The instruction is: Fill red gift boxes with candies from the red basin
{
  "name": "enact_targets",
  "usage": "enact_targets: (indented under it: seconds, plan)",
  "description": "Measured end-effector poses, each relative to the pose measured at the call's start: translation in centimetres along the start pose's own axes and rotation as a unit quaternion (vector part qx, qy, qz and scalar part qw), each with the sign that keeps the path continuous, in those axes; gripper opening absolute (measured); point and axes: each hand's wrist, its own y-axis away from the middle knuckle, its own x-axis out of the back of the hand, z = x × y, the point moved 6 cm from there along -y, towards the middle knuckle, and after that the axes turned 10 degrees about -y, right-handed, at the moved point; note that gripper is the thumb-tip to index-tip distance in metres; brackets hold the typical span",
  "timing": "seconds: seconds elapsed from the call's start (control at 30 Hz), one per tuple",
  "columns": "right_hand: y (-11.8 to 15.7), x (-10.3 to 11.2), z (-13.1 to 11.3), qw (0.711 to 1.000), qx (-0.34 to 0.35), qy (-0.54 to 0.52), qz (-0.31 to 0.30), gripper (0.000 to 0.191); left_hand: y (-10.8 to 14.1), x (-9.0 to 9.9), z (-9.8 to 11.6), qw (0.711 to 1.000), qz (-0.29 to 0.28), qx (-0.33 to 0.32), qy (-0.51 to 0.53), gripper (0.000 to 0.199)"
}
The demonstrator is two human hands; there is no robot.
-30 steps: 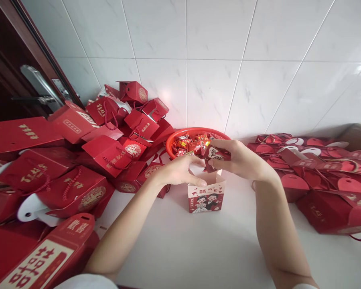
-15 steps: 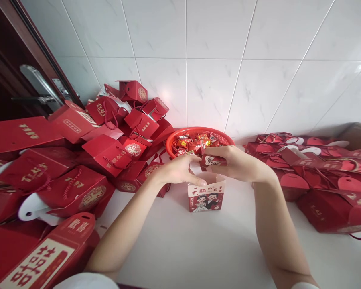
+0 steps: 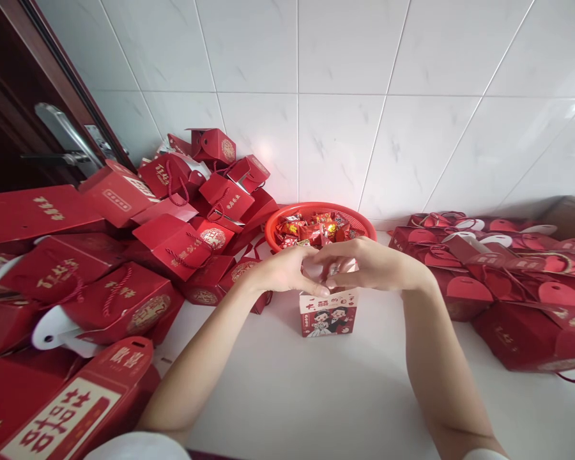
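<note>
A small red and cream gift box (image 3: 328, 317), printed with a cartoon bridal couple, stands upright on the white table with its top open. My left hand (image 3: 290, 271) grips its left side, the thumb across the front rim and the other fingers behind. Over the opening, my right hand (image 3: 378, 263) curls its thumb and fingers around a reddish wrapped candy (image 3: 334, 268), blurred and partly hidden by the fingers. Behind both hands is a red plastic basket (image 3: 272, 231) holding many candies in red wrappers (image 3: 316, 230).
Red gift boxes (image 3: 172, 246) with rope handles lie heaped on the left. More red boxes (image 3: 522, 332) stand in rows on the right. A white tiled wall (image 3: 335, 147) closes off the back, and a dark door with a metal handle (image 3: 67, 131) is at the far left.
My right hand has lowered a little and turned over the box opening, bringing the red wrapped candy down with it. My left hand and the box have stayed in place.
</note>
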Motion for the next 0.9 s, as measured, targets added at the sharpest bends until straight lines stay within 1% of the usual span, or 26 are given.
enact_targets:
  seconds: [0.1,0.17,0.23,0.3,0.37,0.47,0.53,0.6,0.67,0.7,0.77,0.8,0.87,0.9]
  plan:
    - [0.2,0.7,0.2,0.999,0.006,0.008,0.041,0.027,0.0,0.1,0.0,1.000,0.001,-0.004,-0.007,0.065]
    - [0.7,1.3,-0.3,0.998,0.032,0.001,0.058,0.025,-0.1,0.1,-0.3,1.000,0.004,0.010,-0.011,0.070]
    - [1.3,1.9,-0.9,0.996,0.051,-0.022,0.070,0.024,-0.1,0.2,-0.8,0.999,0.016,0.024,-0.027,0.070]
    - [2.0,2.8,-1.2,0.993,0.050,-0.041,0.101,0.024,-0.1,0.2,-1.1,0.999,0.026,0.023,-0.041,0.068]
    - [2.7,3.4,-0.9,0.988,0.037,-0.051,0.141,0.025,-0.2,0.2,-1.3,0.999,0.022,0.016,-0.046,0.066]
    - [4.0,3.5,0.9,0.979,0.010,-0.042,0.201,0.032,-0.3,0.2,-1.0,0.999,0.021,0.002,-0.049,0.061]
    - [5.1,2.9,2.7,0.969,-0.008,-0.039,0.244,0.041,-0.4,0.2,-0.4,0.998,0.028,-0.030,-0.054,0.052]
    - [6.3,1.6,4.7,0.961,-0.022,-0.059,0.271,0.055,-0.5,0.0,0.4,0.994,0.040,-0.076,-0.066,0.037]
    - [7.4,-0.4,6.4,0.955,-0.028,-0.104,0.277,0.066,-0.7,-0.3,1.1,0.988,0.067,-0.114,-0.079,0.024]
    - [7.8,-1.6,7.0,0.954,-0.027,-0.132,0.268,0.068,-0.8,-0.6,1.4,0.985,0.081,-0.126,-0.083,0.021]
    - [8.4,-3.6,8.0,0.946,-0.032,-0.186,0.263,0.062,-1.2,-1.3,1.8,0.981,0.102,-0.144,-0.081,0.020]
    - [8.6,-4.3,8.4,0.938,-0.041,-0.204,0.276,0.056,-1.4,-1.7,2.0,0.979,0.107,-0.153,-0.076,0.021]
    - [9.2,-5.0,9.1,0.915,-0.066,-0.223,0.329,0.047,-1.8,-2.6,2.2,0.977,0.118,-0.170,-0.054,0.031]
    - [9.5,-5.1,9.4,0.902,-0.076,-0.230,0.358,0.045,-2.0,-2.9,2.1,0.976,0.127,-0.175,-0.034,0.041]
